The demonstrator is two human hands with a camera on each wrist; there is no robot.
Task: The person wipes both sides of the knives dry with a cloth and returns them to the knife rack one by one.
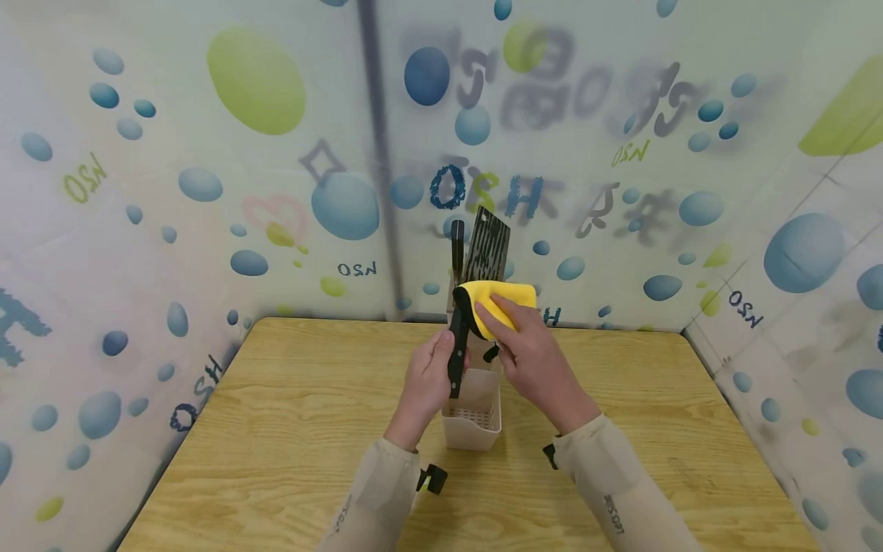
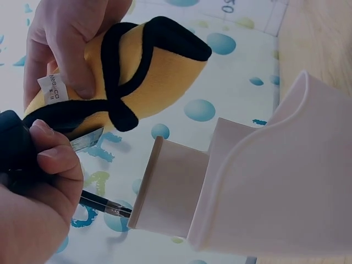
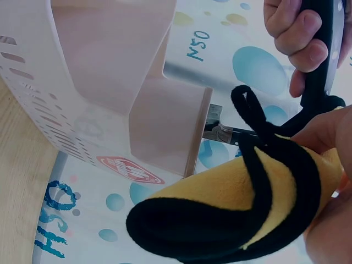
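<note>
Leaning Up and Away, Held From Both Sides

A person's left hand [image 1: 429, 376], fingers curled around the black handle, grips a cleaver [image 1: 457, 368] above a wood-grained counter [image 1: 310, 422]. The cleaver's long axis runs up and away from that hand, tilting slightly to its right — handle end nearest the wearer, with what appears to be its dark, streaked blade [image 1: 487, 249] rising beyond. From the right, the right hand [image 1: 541, 353] pinches a yellow cloth [image 1: 512, 295] with black edging, its fingers spread across the upper face. The cloth lies ahead and to the left of the right hand, covering the stretch of metal just past the handle; in the left wrist view, a sliver of bright steel shows beside it. The right hand is the nearer to the blade, the left to the handle — the two hands stand apart, the cleaver's line passing between them. Just right of the left hand, and lower, a pale plastic holder [image 1: 471, 438] sits on the counter. Farther off, beyond the left hand and close to the left of the blade, a second black handle [image 1: 457, 249] points upward from the holder's rear section. How far the cloth wraps around the hidden steel cannot be told.
</note>
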